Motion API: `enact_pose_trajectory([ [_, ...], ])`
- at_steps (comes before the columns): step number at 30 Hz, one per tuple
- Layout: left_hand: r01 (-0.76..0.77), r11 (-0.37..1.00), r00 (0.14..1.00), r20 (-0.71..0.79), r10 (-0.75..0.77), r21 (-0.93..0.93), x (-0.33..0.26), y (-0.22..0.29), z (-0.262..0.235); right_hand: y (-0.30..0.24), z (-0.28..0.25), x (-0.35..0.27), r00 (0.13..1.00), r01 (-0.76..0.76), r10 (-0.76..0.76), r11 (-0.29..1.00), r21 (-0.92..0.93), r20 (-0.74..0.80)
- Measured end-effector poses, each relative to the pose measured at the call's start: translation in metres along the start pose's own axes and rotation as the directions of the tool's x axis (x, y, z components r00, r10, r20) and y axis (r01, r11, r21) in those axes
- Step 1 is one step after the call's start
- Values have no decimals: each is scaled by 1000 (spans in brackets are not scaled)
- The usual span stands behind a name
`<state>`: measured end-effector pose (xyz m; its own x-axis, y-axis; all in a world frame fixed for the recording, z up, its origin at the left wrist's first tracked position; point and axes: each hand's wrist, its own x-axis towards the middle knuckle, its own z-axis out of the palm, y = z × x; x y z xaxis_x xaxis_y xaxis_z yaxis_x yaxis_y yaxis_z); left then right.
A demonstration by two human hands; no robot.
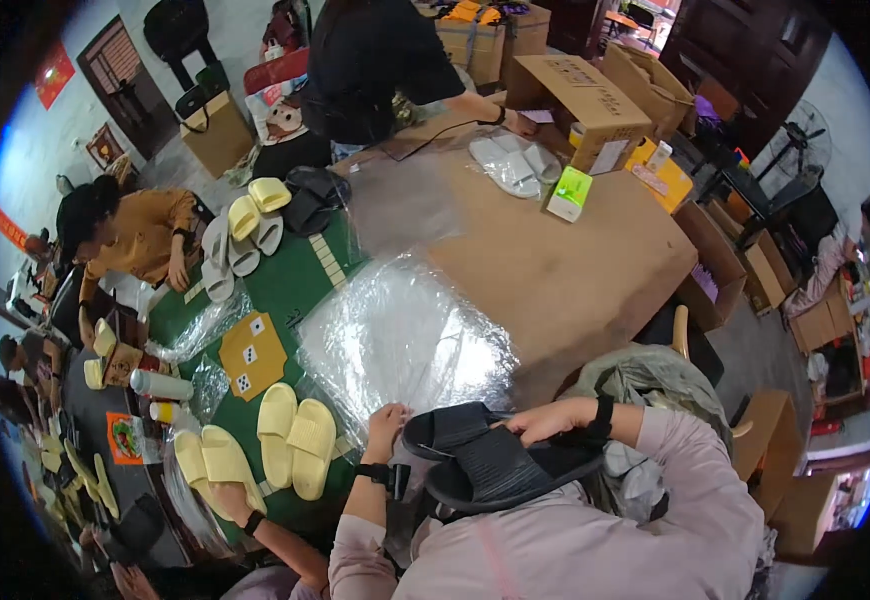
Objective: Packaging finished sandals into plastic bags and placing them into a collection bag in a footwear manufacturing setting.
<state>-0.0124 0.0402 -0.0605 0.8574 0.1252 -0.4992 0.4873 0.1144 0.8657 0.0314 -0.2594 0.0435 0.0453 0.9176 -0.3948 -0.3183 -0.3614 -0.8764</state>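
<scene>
A brown table (pixel 565 270) with a green mat (pixel 290 285) filled the room; cardboard boxes (pixel 595 95) crowded it, white walls (pixel 75 110) and a dark door (pixel 125 85) behind.

Bare brown tabletop (pixel 565 270) ahead lies open beyond plastic bags (pixel 405 340).

Slippers (pixel 500 455) btwn hands, bags (pixel 405 345) on table (pixel 565 270) ahead.
</scene>
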Motion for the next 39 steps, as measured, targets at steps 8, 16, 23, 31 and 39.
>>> enact_pose_trajectory([
  [8, 209, 964, 966, 190, -177, -166, 16, -7, 16, -30, 1, -14, 985, -167, 169, 984, 67, -21],
  [16, -406, 593, 898, 185, 398, 695, 20, -63, 25, -43, 4, -22, 999, -28, 32, 994, 104, -35],
  [23, -409, 435, 859, 177, 480, 802, 2, -32, 21, -26, -16, -7, 991, -74, 72, 997, -14, -113],
  [31, -234, 771, 900, -169, 403, 592, -14, 16, 16, -24, -23, 24, 974, -99, 81, 992, -75, -212],
  [39, -452, 700, 527, -467, 710, 553, -139, 129, 38, 18, -29, 81, 764, -324, -198, 705, -631, -614],
])
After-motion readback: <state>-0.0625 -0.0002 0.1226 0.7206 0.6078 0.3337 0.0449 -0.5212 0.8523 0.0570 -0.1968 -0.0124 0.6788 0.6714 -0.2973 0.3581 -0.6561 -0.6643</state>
